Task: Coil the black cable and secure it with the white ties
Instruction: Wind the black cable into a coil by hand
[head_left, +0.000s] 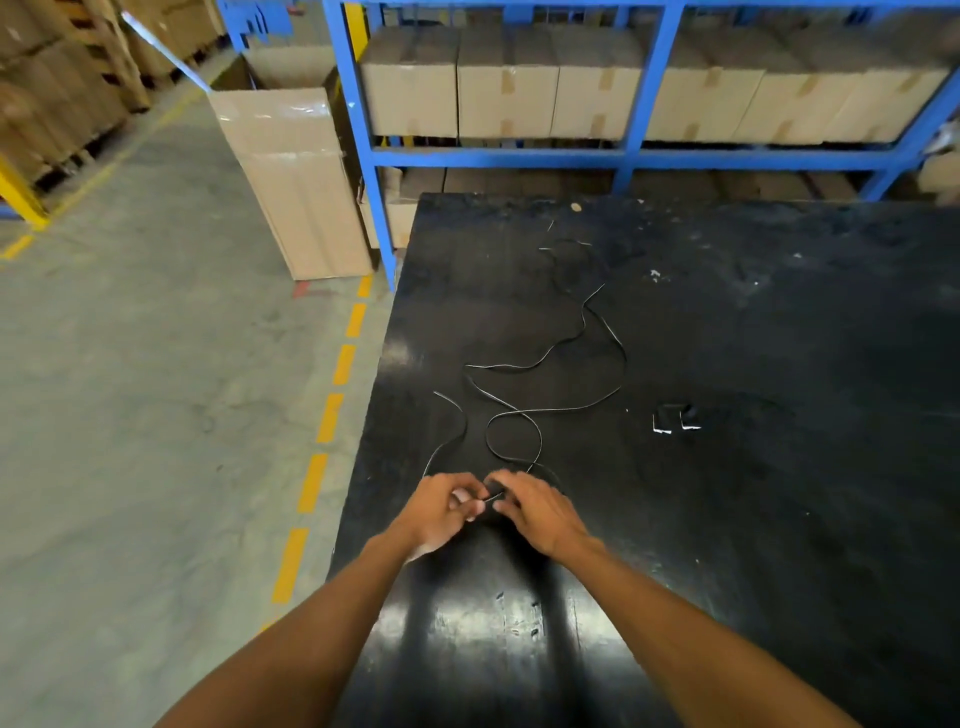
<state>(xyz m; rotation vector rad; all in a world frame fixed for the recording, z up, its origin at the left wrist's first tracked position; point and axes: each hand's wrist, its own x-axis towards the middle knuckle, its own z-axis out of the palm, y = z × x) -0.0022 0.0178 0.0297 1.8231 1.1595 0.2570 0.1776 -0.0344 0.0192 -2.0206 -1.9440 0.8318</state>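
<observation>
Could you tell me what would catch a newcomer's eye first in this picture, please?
First, the left hand and right hand meet at the near edge of the black table, pinching the end of the black cable. The rest of the cable sprawls in loose loops across the table beyond them. Behind stands a blue rack of cardboard boxes.

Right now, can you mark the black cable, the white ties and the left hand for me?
black cable (540, 410), head view: on the loose strand lying across the table.
white ties (675, 427), head view: on the pale ends, right of the cable.
left hand (441, 512), head view: on the back of the hand.
</observation>
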